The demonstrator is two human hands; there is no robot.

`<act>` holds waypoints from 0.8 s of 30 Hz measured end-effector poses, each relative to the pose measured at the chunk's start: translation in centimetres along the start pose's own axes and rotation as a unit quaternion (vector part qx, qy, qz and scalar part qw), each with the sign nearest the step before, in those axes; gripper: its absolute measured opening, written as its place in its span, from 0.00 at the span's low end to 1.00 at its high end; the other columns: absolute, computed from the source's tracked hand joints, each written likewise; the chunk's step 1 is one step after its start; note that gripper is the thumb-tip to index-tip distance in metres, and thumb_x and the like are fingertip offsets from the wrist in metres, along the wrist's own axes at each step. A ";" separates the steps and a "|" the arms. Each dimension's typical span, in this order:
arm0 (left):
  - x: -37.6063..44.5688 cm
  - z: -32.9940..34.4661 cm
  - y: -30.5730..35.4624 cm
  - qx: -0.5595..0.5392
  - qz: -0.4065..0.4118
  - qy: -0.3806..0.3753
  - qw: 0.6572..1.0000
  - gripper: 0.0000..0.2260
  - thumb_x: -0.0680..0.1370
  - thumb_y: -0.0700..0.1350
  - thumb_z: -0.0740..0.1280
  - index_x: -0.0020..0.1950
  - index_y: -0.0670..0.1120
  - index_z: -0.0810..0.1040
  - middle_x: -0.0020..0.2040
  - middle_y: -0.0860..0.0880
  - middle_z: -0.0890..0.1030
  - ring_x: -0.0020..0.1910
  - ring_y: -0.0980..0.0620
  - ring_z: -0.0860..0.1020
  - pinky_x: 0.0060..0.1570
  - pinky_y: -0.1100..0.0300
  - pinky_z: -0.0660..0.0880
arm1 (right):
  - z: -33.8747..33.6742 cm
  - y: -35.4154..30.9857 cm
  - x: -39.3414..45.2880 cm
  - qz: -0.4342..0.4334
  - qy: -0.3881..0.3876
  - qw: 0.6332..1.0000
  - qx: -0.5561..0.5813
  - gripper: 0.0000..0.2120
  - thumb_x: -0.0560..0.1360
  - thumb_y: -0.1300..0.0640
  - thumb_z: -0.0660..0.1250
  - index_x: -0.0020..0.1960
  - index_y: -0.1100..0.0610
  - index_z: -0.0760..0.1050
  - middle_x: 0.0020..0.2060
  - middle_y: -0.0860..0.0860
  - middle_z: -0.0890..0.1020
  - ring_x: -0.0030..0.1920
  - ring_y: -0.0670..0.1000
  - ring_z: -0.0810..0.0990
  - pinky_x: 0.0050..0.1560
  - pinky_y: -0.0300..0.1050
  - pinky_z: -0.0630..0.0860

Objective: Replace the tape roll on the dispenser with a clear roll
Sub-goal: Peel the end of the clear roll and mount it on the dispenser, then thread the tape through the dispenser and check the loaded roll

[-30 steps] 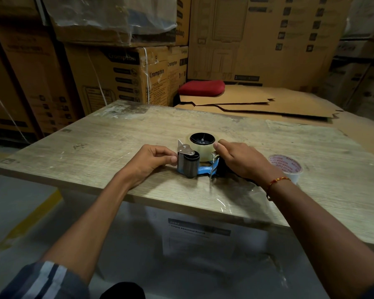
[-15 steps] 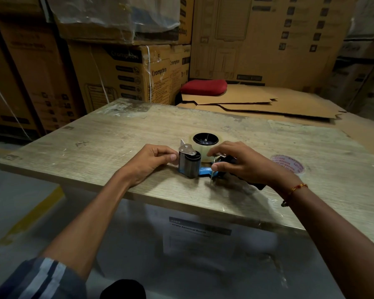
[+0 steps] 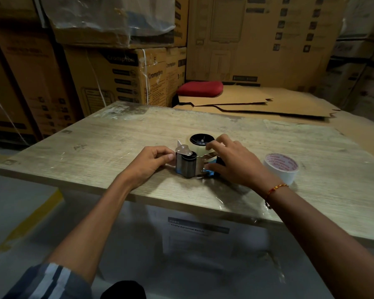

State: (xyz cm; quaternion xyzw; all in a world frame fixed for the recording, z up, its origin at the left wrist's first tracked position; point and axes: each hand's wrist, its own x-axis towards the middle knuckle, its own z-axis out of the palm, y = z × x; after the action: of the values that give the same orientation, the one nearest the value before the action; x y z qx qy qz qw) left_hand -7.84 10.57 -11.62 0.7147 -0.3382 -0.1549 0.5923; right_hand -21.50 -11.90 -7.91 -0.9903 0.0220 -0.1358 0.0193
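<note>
A tape dispenser point(image 3: 187, 162) with a metal front, a dark roller and blue body lies on its side on the wooden table point(image 3: 117, 134). A clear tape roll point(image 3: 198, 145) sits on its black hub. My left hand point(image 3: 151, 162) pinches the dispenser's metal front end from the left. My right hand point(image 3: 231, 160) lies over the dispenser's rear, fingertips on the clear roll's edge and thumb low by the blue body. The handle is hidden under that hand. A white roll with red print point(image 3: 282, 168) stands on the table to the right, apart from both hands.
Flattened cardboard sheets point(image 3: 257, 106) and a red cushion point(image 3: 200, 88) lie behind the table. Stacked cartons point(image 3: 121, 74) form a wall at the back and left. Clear film point(image 3: 231, 199) clings to the table's near edge. A box with a label point(image 3: 198, 236) sits below.
My right hand has shifted up from the dispenser's side onto the clear roll's edge, and its wrist has moved off the white printed roll. My left hand keeps its hold on the front end.
</note>
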 end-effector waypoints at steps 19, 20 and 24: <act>1.0 1.0 1.1 -0.085 0.043 0.105 0.990 0.06 0.78 0.44 0.70 0.47 0.43 0.85 0.39 0.50 0.84 0.40 0.56 0.80 0.48 0.57 0.75 | -2.1 1.6 -1.2 0.195 -0.241 0.820 0.482 0.12 0.77 0.52 0.73 0.56 0.58 0.78 0.32 0.50 0.83 0.30 0.49 0.79 0.30 0.41 0.80; 1.5 0.9 1.5 -0.085 0.045 0.097 0.991 0.08 0.77 0.45 0.71 0.48 0.41 0.85 0.39 0.49 0.84 0.41 0.54 0.80 0.49 0.55 0.77 | -1.9 1.7 -1.2 0.196 -0.232 0.814 0.495 0.12 0.77 0.52 0.73 0.56 0.58 0.78 0.32 0.51 0.82 0.29 0.48 0.79 0.29 0.41 0.79; 4.4 0.5 3.1 -0.100 0.045 0.052 0.993 0.09 0.73 0.48 0.71 0.46 0.42 0.83 0.38 0.49 0.82 0.40 0.53 0.79 0.47 0.57 0.78 | -1.5 2.3 -0.6 0.206 -0.205 0.794 0.534 0.13 0.77 0.52 0.72 0.57 0.58 0.77 0.34 0.53 0.81 0.29 0.48 0.78 0.27 0.40 0.78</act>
State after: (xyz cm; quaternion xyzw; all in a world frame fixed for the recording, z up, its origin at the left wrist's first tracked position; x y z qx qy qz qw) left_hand -5.89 7.09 -7.98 0.6431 -0.3218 -0.1240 0.6838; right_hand -22.56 -14.25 -6.71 -0.7994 0.1452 0.0874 0.5764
